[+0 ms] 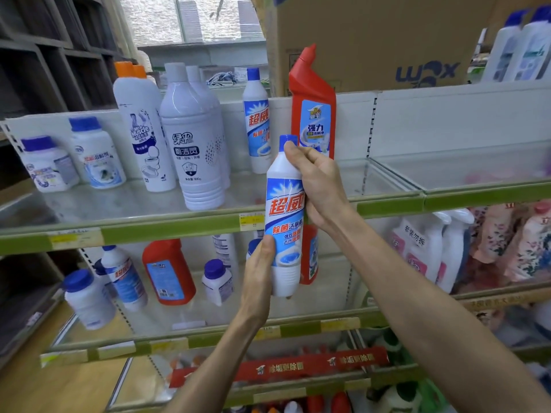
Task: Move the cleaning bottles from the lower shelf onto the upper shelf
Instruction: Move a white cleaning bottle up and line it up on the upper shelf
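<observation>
A tall white bottle with a blue cap and blue-red label point(284, 216) is upright in the air in front of the upper shelf's green edge point(167, 232). My left hand point(258, 274) grips its base and my right hand point(317, 181) grips its neck and shoulder. On the upper shelf stand several bottles: two small white jars point(95, 153), tall white ones point(190, 144), a matching blue-cap bottle point(256, 120) and a red angled-neck bottle point(313, 105). The lower shelf point(208, 338) holds a red bottle point(168, 271), a tilted blue-label bottle point(125, 277) and small white jars point(88, 299).
The upper shelf's right bay point(447, 171) lies past a clear divider. A cardboard box point(387, 40) sits on top. Refill pouches and white jugs point(432, 248) fill the lower right. More bottles stand on the bottom shelf point(298, 403). A dark wooden rack point(44, 55) is at the left.
</observation>
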